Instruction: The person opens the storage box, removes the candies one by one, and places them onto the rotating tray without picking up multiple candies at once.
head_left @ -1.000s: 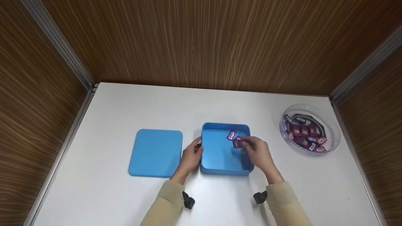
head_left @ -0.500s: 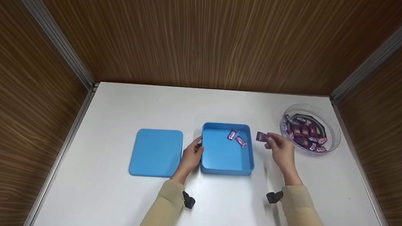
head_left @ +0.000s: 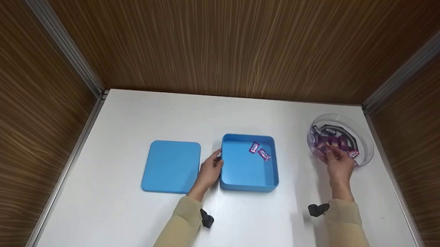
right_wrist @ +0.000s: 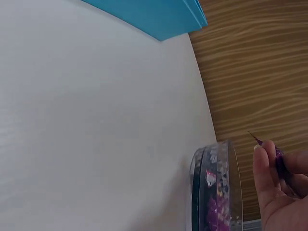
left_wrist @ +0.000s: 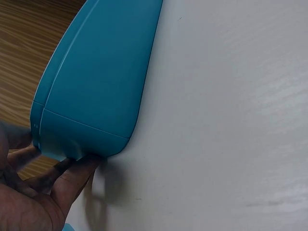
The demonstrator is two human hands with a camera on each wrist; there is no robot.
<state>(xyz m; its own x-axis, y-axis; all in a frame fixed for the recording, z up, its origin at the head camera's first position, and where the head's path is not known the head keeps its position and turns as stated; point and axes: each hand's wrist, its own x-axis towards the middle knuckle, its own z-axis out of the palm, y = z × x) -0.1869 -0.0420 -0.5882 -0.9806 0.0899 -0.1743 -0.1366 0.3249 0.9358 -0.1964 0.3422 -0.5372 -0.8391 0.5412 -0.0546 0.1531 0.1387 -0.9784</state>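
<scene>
My left hand (head_left: 209, 172) rests at the left wall of an open blue square box (head_left: 245, 188). In the left wrist view, its fingertips touch the outside of the box (left_wrist: 96, 72). Two small purple-and-white wrapped candies (head_left: 264, 154) lie on the box floor toward the back right. Over the near left rim of a round clear bowl (head_left: 369, 146), my right hand (head_left: 340, 169) pinches a purple wrapped candy (right_wrist: 280, 161) between thumb and fingers. Several wrapped candies (head_left: 342, 142) lie in the bowl, partly hidden by that hand.
A flat blue lid (head_left: 170, 167) lies on the white table (head_left: 237, 226), left of my left hand. Dark wood-grain panels (head_left: 224, 41) enclose the table at the back and both sides. The bowl stands near the right edge.
My right hand has moved from above the box rightward to the bowl, carrying a purple candy. Two other candies stay in the box. The left hand and box have hardly moved.
</scene>
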